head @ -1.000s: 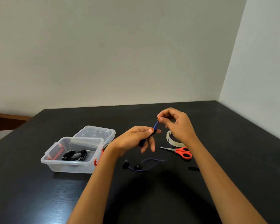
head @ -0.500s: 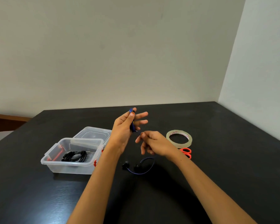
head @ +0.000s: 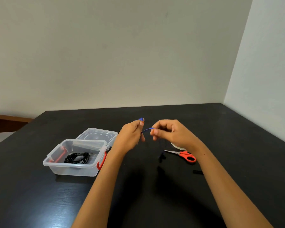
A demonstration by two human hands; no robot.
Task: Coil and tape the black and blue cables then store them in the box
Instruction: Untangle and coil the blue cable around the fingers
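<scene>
My left hand (head: 130,135) holds loops of the blue cable (head: 147,130) above the table, a blue bit showing at its fingertips. My right hand (head: 169,133) pinches the same cable just to the right, a short strand stretched between both hands. The cable's loose end (head: 162,156) hangs down below my right hand, blurred. The coiled black cable (head: 76,158) lies inside the open clear plastic box (head: 72,168) at the left.
The box's clear lid (head: 97,134) lies behind it. Red-handled scissors (head: 184,155) and a tape roll (head: 176,146), mostly hidden by my right wrist, lie at the right. A small black piece (head: 197,172) rests beside my right forearm. Walls close the back and right.
My right hand rose from near the table and took the cable beside my left hand. The loose end lifted off the table and swung right. My left hand's fingers closed.
</scene>
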